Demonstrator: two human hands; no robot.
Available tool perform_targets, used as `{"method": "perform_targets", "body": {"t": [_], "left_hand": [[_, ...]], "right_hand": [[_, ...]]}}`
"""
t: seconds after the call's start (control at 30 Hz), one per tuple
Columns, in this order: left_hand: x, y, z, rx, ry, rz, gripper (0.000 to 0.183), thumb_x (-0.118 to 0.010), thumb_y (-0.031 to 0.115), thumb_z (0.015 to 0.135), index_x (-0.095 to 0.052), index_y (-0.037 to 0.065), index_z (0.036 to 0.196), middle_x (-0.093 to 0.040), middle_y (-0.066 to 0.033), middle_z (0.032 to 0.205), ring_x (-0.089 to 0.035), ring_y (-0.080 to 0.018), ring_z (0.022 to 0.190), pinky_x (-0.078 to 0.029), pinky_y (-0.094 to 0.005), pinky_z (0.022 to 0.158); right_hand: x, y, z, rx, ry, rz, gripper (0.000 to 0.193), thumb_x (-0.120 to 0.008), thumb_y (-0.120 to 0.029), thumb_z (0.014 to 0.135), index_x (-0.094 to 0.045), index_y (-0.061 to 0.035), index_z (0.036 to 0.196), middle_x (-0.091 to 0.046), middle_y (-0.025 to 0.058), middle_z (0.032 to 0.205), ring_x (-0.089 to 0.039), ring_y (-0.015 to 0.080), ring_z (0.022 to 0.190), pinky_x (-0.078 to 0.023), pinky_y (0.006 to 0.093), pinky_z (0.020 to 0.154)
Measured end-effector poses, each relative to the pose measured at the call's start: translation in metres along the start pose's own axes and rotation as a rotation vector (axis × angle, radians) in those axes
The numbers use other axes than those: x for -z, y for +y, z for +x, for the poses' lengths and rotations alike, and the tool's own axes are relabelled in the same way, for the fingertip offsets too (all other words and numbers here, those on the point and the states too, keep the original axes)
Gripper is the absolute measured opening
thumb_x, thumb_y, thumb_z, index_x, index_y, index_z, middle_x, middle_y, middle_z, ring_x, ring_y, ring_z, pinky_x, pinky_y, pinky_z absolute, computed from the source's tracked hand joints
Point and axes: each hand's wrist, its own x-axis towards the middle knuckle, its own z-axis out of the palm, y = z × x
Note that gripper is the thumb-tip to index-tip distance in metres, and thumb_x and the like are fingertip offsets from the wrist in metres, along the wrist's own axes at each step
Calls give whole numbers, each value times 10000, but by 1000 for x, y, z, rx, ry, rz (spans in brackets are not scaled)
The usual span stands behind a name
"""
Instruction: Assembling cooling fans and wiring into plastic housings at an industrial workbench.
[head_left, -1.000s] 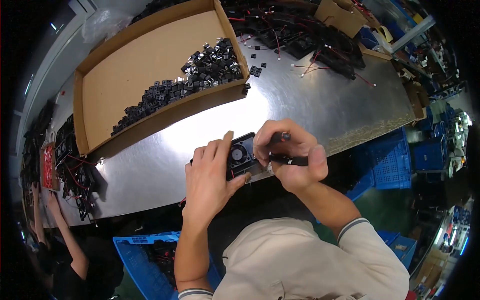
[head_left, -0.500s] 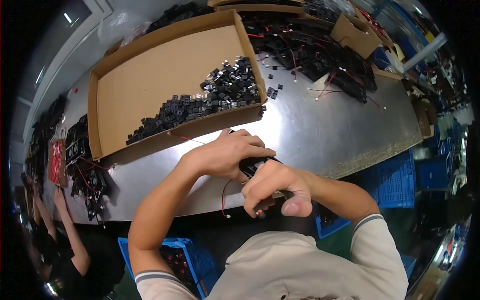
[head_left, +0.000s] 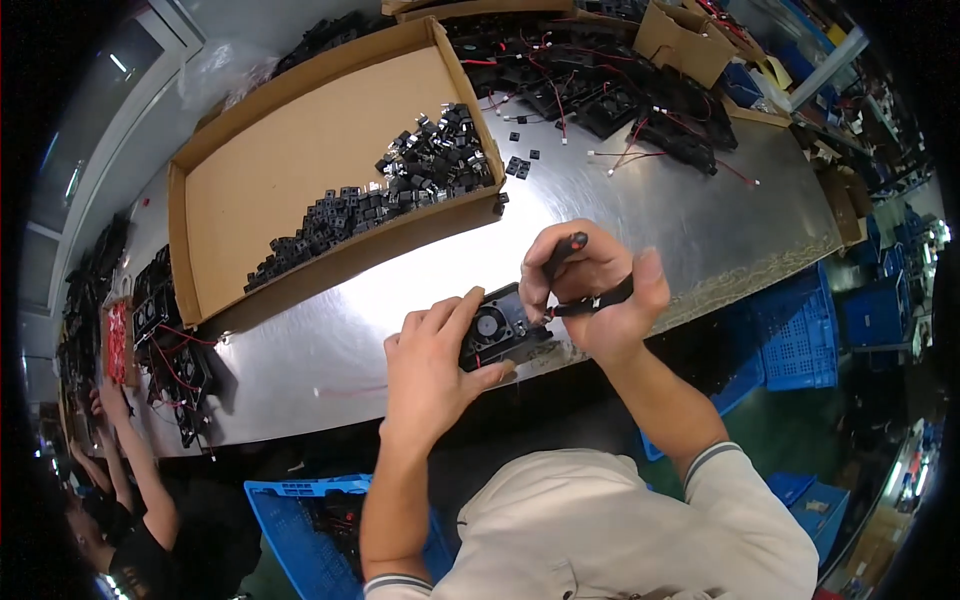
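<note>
My left hand (head_left: pixel 430 360) holds down a black plastic housing with a small round fan (head_left: pixel 488 326) set in it. Fingers lie over its far left edge and the thumb along its near edge. Closed around a pair of pliers with black handles (head_left: pixel 607 298), my right hand (head_left: pixel 600 290) is just right of the housing. One handle, with a red-orange end, sticks up between the fingers. The pliers' small jaws point at the housing's right end; whether they touch it I cannot tell. A blurred reddish wire trails left of my left hand.
A shallow cardboard box (head_left: pixel 180 240) with a heap of small black parts (head_left: pixel 345 210) stands at the far left. Black fan housings with red wires (head_left: pixel 620 105) pile up at the back right. Blue crates (head_left: pixel 795 335) stand below the metal table (head_left: pixel 700 220). Another person's arm (head_left: pixel 140 455) reaches in at left.
My right hand has lifted off the housing and turned, showing the spread plier handles. The left hand has shifted its hold nearer, uncovering the fan. The view has moved slightly.
</note>
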Motion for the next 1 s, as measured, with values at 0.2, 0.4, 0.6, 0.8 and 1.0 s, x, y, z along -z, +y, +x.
{"method": "perform_targets", "body": {"t": [0.2,0.4,0.6,0.8,1.0], "left_hand": [[-11,7,-10,71,85,-21,821,-864,264,660,-522,183,1402,-595,-51,1227,-549,-285,1114,-433,-467,894],[-12,8,-11,69,90,-2,813,-862,260,666,-521,184,1400,-592,-46,1221,-551,-286,1106,-444,-465,878],[-12,10,-12,67,82,20,810,-857,247,673,-518,182,1405,-591,-43,1233,-553,-292,1101,-445,-467,884],[-12,11,-12,80,68,-3,813,-851,229,677,-505,203,1412,-590,-38,1216,-548,-295,1105,-433,-478,898],[-11,9,-9,87,68,2,816,-846,213,662,-506,207,1404,-576,-43,1213,-539,-301,1125,-428,-492,905]], "right_hand": [[-13,3,-6,27,24,-119,927,-273,-805,870,-567,59,1031,-552,131,808,-554,206,692,-459,322,597],[-14,10,-8,38,-57,-208,926,-317,-809,870,-565,57,1085,-565,121,853,-564,184,744,-471,309,657],[-16,9,-10,13,-60,-251,946,-357,-837,852,-558,51,1112,-566,107,890,-559,165,780,-474,298,683],[-23,12,-11,61,-98,-397,926,-370,-821,868,-555,54,1111,-559,91,898,-538,139,753,-458,265,653],[-27,18,-6,60,-53,-391,921,-368,-811,876,-566,66,1071,-553,79,870,-511,125,703,-420,257,596]]}}
